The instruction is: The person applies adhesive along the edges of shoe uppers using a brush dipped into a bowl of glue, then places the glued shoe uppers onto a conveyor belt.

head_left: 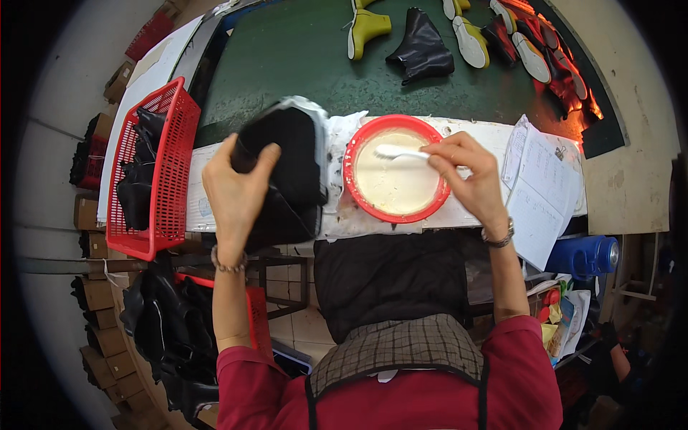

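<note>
At the far left of the desk (201,215) stands a red plastic basket (172,129) filled with black shoe uppers, and just to its right the left hand (236,190) is clamped around a black boot upper (290,165), thumb over its top edge, holding it tilted above the desk's paper-covered surface. Next comes a red bowl (396,215) of creamy white glue, touching the boot's side. The right hand (469,172) is closed on a white brush (401,152), pinched between its fingers, with the bristle end lying in the glue. Beyond the hand lie sheets of paper (545,193) on the desk's right end, and more boots sit on the green belt (287,57) behind. An overloaded brush could drip on the black leather or the papers, and since the bowl sits near the desk's front edge, a nudge from either hand might tip it into the lap.
</note>
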